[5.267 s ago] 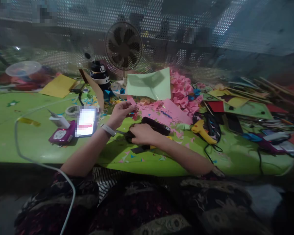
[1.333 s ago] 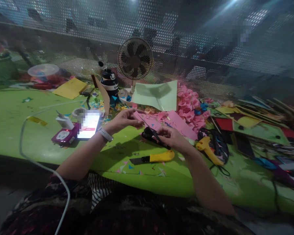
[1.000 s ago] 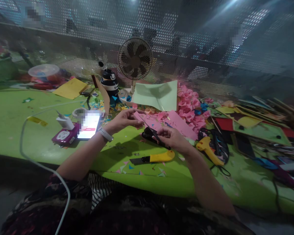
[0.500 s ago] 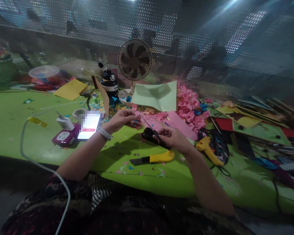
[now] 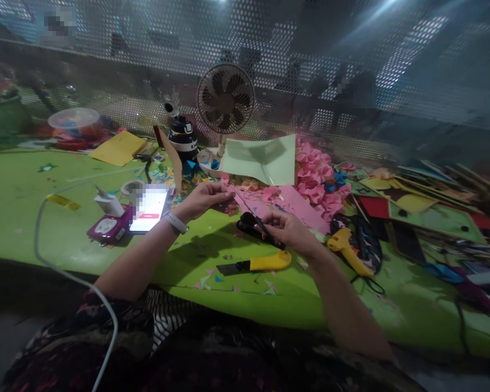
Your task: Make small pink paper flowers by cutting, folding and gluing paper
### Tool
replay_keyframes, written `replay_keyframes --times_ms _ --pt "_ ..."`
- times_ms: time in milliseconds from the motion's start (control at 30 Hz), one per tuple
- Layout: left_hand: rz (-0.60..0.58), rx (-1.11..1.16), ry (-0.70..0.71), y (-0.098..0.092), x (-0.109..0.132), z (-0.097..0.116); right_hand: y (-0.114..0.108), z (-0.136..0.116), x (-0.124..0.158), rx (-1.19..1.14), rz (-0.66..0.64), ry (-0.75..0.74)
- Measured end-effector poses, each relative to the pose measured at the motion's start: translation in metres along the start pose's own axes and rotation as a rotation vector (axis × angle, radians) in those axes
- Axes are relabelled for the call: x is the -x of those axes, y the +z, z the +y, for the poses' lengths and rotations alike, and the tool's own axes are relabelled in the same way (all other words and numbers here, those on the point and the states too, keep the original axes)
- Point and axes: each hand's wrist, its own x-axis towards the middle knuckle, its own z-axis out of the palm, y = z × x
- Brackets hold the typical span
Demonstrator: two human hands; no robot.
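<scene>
My right hand [image 5: 283, 227] is closed around the black handles of a pair of scissors [image 5: 262, 224], their thin blades pointing up and left. With fingers pinched together, my left hand [image 5: 206, 198] is close to the blade tips; whatever is in the pinch is too small or hidden to make out. Just beyond the blades lie pink paper pieces [image 5: 306, 209]. Below my right hand a yellow-handled utility knife [image 5: 269, 262] rests on the green table [image 5: 196, 275], among small paper scraps.
A pile of folded pink paper [image 5: 316, 169] and a pale green sheet [image 5: 261, 160] stand behind. A fan [image 5: 226, 99] and black bottle [image 5: 183, 139] are at the back. Left: a lit phone [image 5: 151, 209] and a cable [image 5: 65, 267]. Right: a yellow glue gun [image 5: 349, 251].
The lower fingers of my left hand have drawn in closer together. My right hand and the scissors are almost where they were.
</scene>
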Motion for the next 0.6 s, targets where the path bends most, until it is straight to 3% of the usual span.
replay_keyframes --times_ms 600 --pt "-0.061 -0.038 -0.006 0.0001 0.0009 -0.0014 -0.0007 0.0072 -0.0037 0.017 -0.003 -0.034"
